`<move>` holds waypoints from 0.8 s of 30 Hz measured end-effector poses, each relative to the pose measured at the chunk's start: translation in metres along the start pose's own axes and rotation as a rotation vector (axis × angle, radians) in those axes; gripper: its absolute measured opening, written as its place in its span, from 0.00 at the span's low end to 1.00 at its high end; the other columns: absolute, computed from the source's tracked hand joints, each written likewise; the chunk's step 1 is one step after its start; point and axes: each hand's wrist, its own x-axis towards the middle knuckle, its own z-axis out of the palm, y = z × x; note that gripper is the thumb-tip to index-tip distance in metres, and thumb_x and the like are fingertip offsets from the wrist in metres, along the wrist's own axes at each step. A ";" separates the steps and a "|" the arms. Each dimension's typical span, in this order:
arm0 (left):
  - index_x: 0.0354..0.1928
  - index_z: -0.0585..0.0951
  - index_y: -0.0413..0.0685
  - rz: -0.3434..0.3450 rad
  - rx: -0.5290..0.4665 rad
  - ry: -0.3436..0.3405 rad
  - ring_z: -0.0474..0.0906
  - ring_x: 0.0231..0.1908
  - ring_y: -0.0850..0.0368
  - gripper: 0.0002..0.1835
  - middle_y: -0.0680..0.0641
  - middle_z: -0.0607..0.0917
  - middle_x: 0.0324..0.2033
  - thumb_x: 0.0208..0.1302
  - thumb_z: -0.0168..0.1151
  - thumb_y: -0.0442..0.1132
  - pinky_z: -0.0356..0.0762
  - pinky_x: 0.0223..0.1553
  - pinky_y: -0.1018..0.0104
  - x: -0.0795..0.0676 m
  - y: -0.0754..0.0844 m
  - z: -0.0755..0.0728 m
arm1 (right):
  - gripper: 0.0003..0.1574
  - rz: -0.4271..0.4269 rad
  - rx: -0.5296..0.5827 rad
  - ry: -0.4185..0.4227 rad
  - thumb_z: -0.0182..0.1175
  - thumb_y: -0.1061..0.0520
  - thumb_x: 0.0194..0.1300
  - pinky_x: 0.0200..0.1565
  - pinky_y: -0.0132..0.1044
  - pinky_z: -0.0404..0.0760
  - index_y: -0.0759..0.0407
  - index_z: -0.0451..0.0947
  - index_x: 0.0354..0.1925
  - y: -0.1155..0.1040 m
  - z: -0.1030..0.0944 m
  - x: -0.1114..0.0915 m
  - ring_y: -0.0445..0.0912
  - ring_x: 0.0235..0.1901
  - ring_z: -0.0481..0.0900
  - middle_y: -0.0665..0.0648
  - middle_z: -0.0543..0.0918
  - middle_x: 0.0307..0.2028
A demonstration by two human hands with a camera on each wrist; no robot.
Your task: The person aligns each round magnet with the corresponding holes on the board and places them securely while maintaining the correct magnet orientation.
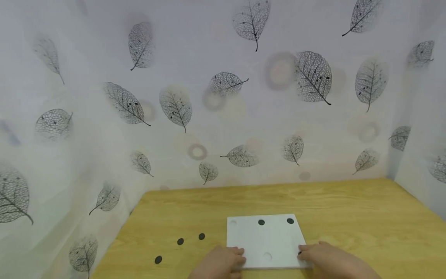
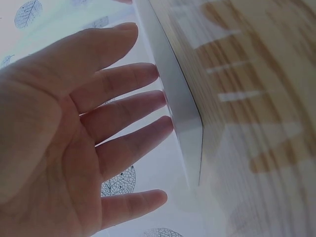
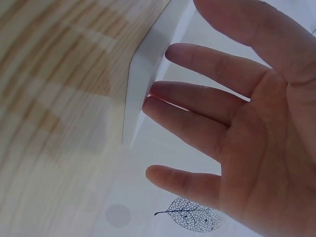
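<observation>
A flat white board (image 1: 265,238) with round recesses lies on the wooden table. Black discs fill its far middle and far right spots; part of another dark disc (image 1: 300,253) shows beside the right fingertips. Pale bare recesses show at the far left and near middle. My left hand (image 1: 221,261) rests its fingertips on the board's near left corner, covering that spot. At the near right corner, my right hand (image 1: 331,259) touches the board with its fingertips. Both wrist views show spread, nearly straight fingers against the board's surface, the left (image 2: 54,133) and right (image 3: 266,128) palms facing the cameras.
Three loose black discs lie left of the board: one nearest the left edge (image 1: 158,259), one in between (image 1: 180,241) and one closest to the board (image 1: 201,236). Leaf-printed white sheeting (image 1: 195,50) hangs behind and beside the wooden table (image 1: 348,209).
</observation>
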 end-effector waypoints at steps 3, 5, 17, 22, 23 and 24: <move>0.27 0.76 0.60 0.025 0.028 0.014 0.73 0.44 0.68 0.06 0.60 0.77 0.46 0.52 0.61 0.50 0.71 0.35 0.71 0.000 -0.001 0.000 | 0.23 0.028 -0.005 0.000 0.68 0.50 0.42 0.45 0.50 0.70 0.47 0.80 0.42 -0.001 -0.002 0.001 0.51 0.44 0.74 0.46 0.78 0.46; 0.26 0.75 0.60 0.031 0.034 0.017 0.73 0.43 0.68 0.06 0.60 0.78 0.46 0.52 0.61 0.50 0.70 0.34 0.72 0.000 -0.001 0.000 | 0.23 0.030 -0.011 0.004 0.68 0.51 0.42 0.44 0.50 0.70 0.46 0.80 0.41 -0.002 -0.002 0.000 0.50 0.43 0.74 0.45 0.78 0.45; 0.31 0.77 0.60 0.033 0.056 0.026 0.73 0.42 0.68 0.06 0.61 0.77 0.46 0.52 0.61 0.50 0.70 0.33 0.69 -0.002 0.001 -0.003 | 0.22 -0.039 -0.025 0.039 0.67 0.54 0.42 0.42 0.49 0.71 0.50 0.79 0.41 0.003 -0.001 0.000 0.51 0.41 0.75 0.48 0.79 0.44; 0.32 0.78 0.61 0.035 0.078 0.036 0.73 0.41 0.68 0.07 0.61 0.77 0.46 0.52 0.61 0.50 0.71 0.33 0.68 -0.002 0.000 -0.002 | 0.23 -0.095 -0.043 0.036 0.67 0.56 0.40 0.43 0.51 0.70 0.52 0.79 0.41 0.004 -0.003 0.001 0.52 0.42 0.75 0.51 0.79 0.44; 0.33 0.78 0.61 0.035 0.075 0.035 0.73 0.42 0.68 0.07 0.61 0.77 0.46 0.52 0.61 0.50 0.71 0.33 0.67 -0.002 0.000 -0.002 | 0.23 -0.089 -0.044 0.035 0.67 0.56 0.40 0.43 0.51 0.70 0.51 0.79 0.41 0.004 -0.003 0.001 0.51 0.42 0.75 0.50 0.79 0.44; 0.33 0.78 0.61 0.035 0.070 0.032 0.73 0.42 0.68 0.07 0.61 0.77 0.47 0.52 0.61 0.50 0.71 0.34 0.67 -0.002 0.000 -0.002 | 0.23 -0.074 -0.038 0.031 0.67 0.56 0.41 0.44 0.51 0.70 0.51 0.80 0.41 0.004 -0.002 0.001 0.52 0.43 0.75 0.50 0.79 0.44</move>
